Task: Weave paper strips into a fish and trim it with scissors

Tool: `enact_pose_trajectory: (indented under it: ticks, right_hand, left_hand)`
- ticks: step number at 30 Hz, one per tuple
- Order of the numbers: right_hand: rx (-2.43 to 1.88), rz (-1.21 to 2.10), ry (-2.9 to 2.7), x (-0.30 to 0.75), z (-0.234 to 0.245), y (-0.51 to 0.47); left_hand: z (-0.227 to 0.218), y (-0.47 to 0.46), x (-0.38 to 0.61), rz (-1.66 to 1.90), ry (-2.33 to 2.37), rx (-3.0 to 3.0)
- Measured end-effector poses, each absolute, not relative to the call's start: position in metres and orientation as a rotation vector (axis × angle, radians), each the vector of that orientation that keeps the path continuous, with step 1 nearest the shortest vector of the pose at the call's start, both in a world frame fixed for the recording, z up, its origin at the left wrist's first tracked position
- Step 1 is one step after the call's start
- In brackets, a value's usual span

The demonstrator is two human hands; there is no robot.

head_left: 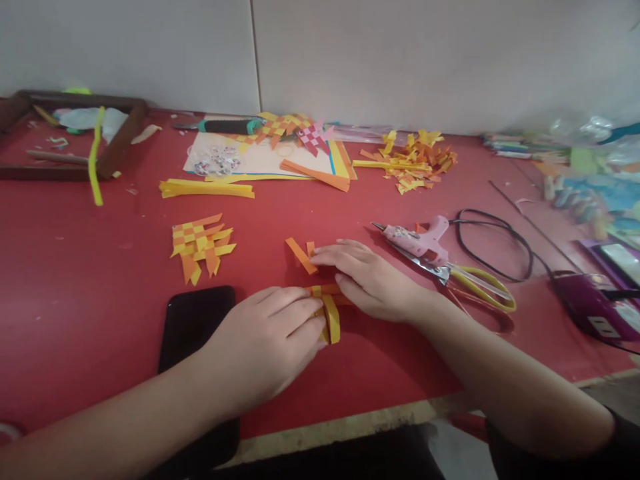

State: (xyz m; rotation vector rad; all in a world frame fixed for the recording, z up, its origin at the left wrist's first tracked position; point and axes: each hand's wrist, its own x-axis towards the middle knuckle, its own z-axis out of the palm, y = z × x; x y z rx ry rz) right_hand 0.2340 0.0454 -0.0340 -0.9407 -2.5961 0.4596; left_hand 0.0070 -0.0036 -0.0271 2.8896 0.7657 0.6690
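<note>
My left hand is closed on a small piece of interlaced yellow and orange paper strips; its fingers hide part of it. Close beside it, my right hand has its fingertips on an orange paper strip, with the thumb near the orange ends of the held piece. Another orange strip slants just left of those fingertips. To the left on the red table lies a woven orange and yellow paper fish. A black phone is partly under my left forearm.
To the right are a pink glue gun, yellow-handled scissors and a black cord. Behind lie yellow strips, orange strips, a heap of paper scraps and a craft knife. A brown frame stands back left.
</note>
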Motion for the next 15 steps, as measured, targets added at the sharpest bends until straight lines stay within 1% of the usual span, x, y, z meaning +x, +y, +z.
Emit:
enact_pose_trajectory:
  ticks: [3, 9, 15]
  right_hand:
    - [-1.023, 0.429, -2.591, 0.234, -0.034, 0.046]
    - [-1.232, 0.329, -2.549, 0.236, -0.039, 0.050]
    - [-1.346, 0.156, -2.315, 0.237, -0.042, 0.054]
  left_hand:
    - [-0.035, -0.004, 0.008, 0.803, 0.772, 2.891]
    - [-0.037, -0.004, 0.008, 0.815, 0.769, 2.884]
    - [-0.035, -0.004, 0.007, 0.838, 0.781, 2.876]
